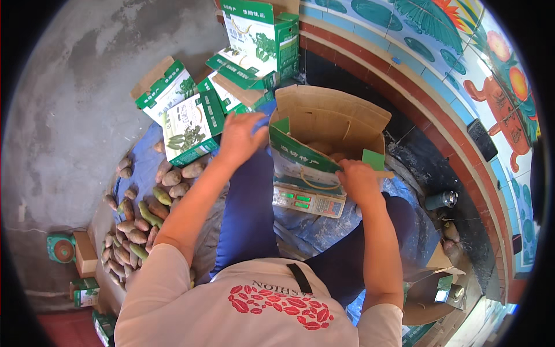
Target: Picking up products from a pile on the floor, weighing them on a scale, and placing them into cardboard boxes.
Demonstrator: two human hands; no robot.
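An open green-and-white cardboard box (332, 115) stands in front of me on a digital scale (309, 201) with green lit displays. Brown, rounded tubers (319, 147) show partly inside it; the rest of the contents is hidden by the front wall. My right hand (359, 180) grips the right end of the box's front top edge, fingers bent over it. To the left of the box, my left hand (240, 139) is held up with thumb and fingers apart and nothing in it. A cord handle hangs on the box's front.
Several similar boxes (193, 127) stand or lie at the far left and back. A heap of brownish and green roots (136, 236) lies left of my legs on blue sheeting. At right are a bottle (441, 200), an open carton (425, 306) and a painted tile wall (430, 52).
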